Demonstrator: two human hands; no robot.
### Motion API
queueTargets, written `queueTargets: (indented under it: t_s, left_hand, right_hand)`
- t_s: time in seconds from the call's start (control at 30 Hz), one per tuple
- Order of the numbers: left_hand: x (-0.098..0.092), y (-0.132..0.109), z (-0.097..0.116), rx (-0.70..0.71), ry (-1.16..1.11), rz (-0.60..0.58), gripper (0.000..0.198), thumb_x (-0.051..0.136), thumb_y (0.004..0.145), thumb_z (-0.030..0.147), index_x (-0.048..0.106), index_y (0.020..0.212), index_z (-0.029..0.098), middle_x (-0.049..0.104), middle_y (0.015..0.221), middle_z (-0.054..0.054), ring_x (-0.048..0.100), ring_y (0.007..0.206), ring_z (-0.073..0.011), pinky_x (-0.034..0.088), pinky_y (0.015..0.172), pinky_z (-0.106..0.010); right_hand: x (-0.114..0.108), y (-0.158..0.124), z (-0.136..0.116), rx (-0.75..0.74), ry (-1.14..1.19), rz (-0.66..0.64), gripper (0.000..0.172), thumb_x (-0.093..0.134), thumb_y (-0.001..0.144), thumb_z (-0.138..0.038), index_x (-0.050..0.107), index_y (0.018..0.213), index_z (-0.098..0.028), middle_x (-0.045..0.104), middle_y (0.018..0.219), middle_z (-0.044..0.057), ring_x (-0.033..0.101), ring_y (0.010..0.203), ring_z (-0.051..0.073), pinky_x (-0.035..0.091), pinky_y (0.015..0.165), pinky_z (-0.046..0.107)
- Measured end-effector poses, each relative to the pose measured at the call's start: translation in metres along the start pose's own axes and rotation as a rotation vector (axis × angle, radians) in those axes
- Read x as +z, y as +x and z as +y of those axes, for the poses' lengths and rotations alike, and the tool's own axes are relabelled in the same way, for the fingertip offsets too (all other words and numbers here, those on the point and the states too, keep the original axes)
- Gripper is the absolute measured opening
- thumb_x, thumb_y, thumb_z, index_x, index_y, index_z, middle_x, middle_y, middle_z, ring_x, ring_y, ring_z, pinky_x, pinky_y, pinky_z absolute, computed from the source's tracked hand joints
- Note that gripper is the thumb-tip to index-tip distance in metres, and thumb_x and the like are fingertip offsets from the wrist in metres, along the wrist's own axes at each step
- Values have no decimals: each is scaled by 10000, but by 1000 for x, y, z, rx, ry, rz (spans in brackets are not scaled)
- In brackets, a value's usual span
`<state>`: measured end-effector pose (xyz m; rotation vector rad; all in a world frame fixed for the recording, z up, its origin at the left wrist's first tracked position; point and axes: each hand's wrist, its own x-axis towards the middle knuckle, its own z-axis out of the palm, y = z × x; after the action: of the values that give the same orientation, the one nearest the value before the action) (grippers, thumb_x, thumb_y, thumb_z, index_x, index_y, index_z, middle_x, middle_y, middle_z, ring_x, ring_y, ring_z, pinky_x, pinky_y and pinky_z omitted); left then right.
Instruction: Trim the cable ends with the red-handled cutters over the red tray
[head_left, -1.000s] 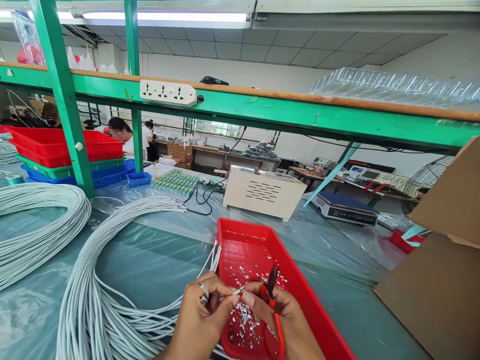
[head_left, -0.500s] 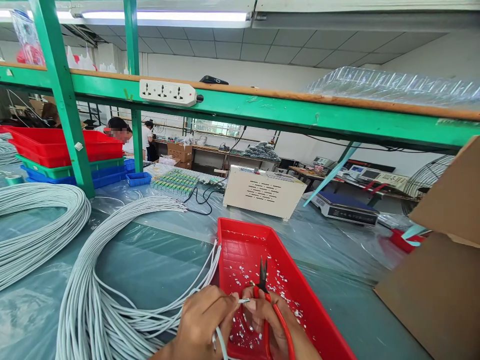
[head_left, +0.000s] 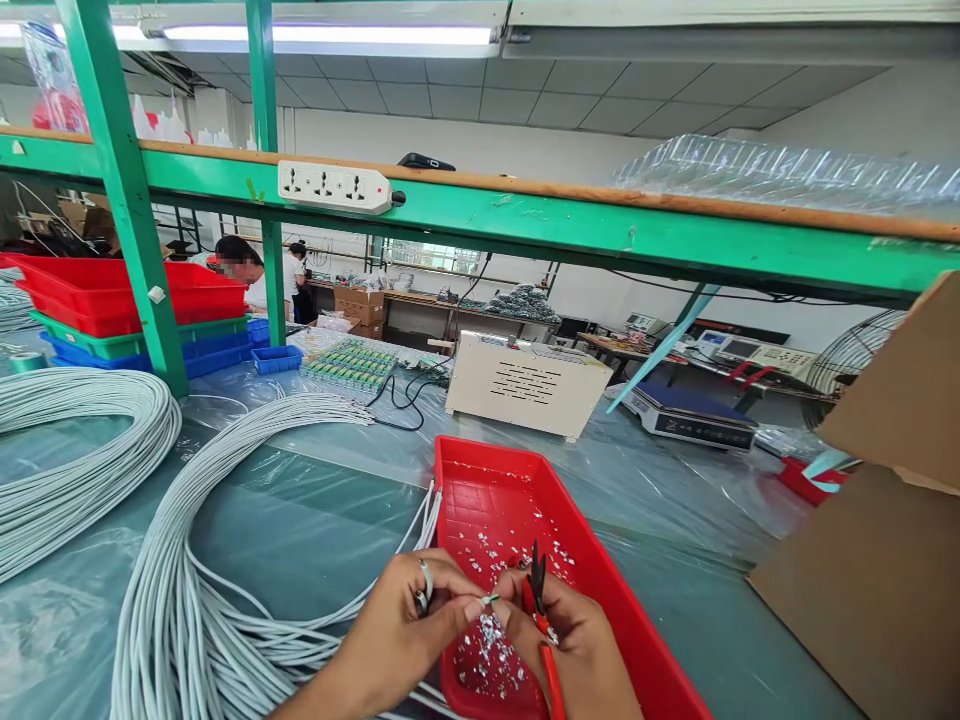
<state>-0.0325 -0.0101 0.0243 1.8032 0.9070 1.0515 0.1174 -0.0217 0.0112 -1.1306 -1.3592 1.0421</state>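
My left hand (head_left: pixel 397 630) is closed, pinching the end of a thin white cable (head_left: pixel 486 600) between thumb and forefinger. A bit of the cable also loops between its other fingers. My right hand (head_left: pixel 581 640) is wrapped around red-handled snips (head_left: pixel 552 675), their dark blades pointing up and away. Its thumb and forefinger meet at the cable's tip, where a small greenish strand shows. Both hands hover over a long red tray (head_left: pixel 630 590) scattered with small white and silvery scraps. Left of it lies a thick bundle of white cables (head_left: pixel 180 590), some ends resting against the tray.
A second cable coil (head_left: pixel 142 420) lies at the far left, with stacked red, green and blue bins (head_left: pixel 127 300) behind. Beyond the tray are a beige box (head_left: pixel 525 385), circuit boards (head_left: pixel 351 362) and a scale (head_left: pixel 686 415). Cardboard (head_left: pixel 870 580) stands at right. Two people are farther back.
My left hand has turned, raising its fingers with the cable loop between them. The snips have shifted slightly right and lower within my right hand, while both hands stay at the cable end.
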Motion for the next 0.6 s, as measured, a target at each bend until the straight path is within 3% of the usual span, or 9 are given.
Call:
queueTargets:
  t_s: [0.1, 0.2, 0.27, 0.37, 0.5, 0.6]
  left_hand:
    - [3, -5, -4, 224, 162, 92, 171, 453, 791, 126, 617, 833, 109, 569, 753, -73, 519, 691, -117, 397, 616, -201]
    - [7, -11, -14, 595, 357, 193, 302, 451, 732, -8, 546, 998, 100, 560, 797, -97, 515, 706, -120, 413, 619, -197]
    - [8, -13, -20, 703, 407, 258, 369, 457, 711, -32, 509, 1050, 107, 552, 797, -100, 509, 701, -123, 415, 605, -197]
    - [10, -12, -21, 642, 384, 258, 314, 455, 723, -20, 530, 1004, 98, 548, 779, -95, 506, 691, -118, 413, 610, -195]
    - [13, -10, -9, 358, 235, 165, 171, 416, 797, 83, 579, 850, 96, 550, 721, -67, 500, 655, -103, 388, 601, -187]
    - [14, -8, -4, 172, 141, 117, 207, 400, 831, 179, 595, 784, 129, 559, 690, -34, 497, 654, -100, 362, 602, -188]
  right_hand:
    - [2, 1, 2, 98, 124, -36, 193, 599, 631, -290, 502, 625, -122, 382, 528, -26, 288, 497, 68, 237, 474, 171]
    - [6, 2, 6, 198, 333, -155, 197, 610, 619, -275, 477, 591, -132, 345, 491, -39, 271, 476, 62, 241, 487, 174]
    - [9, 3, 8, 260, 470, -174, 223, 618, 606, -286, 457, 559, -139, 343, 484, -38, 278, 470, 65, 256, 491, 177]
    - [8, 2, 9, 291, 537, -155, 268, 623, 594, -303, 420, 531, -141, 326, 484, -36, 272, 474, 69, 259, 493, 181]
    - [3, 0, 3, 198, 306, -132, 251, 635, 595, -301, 451, 599, -131, 310, 490, -42, 239, 479, 61, 199, 474, 171]
    - [5, -3, -3, 174, 227, -1, 286, 635, 581, -352, 471, 605, -119, 290, 488, -41, 219, 480, 58, 167, 467, 171]
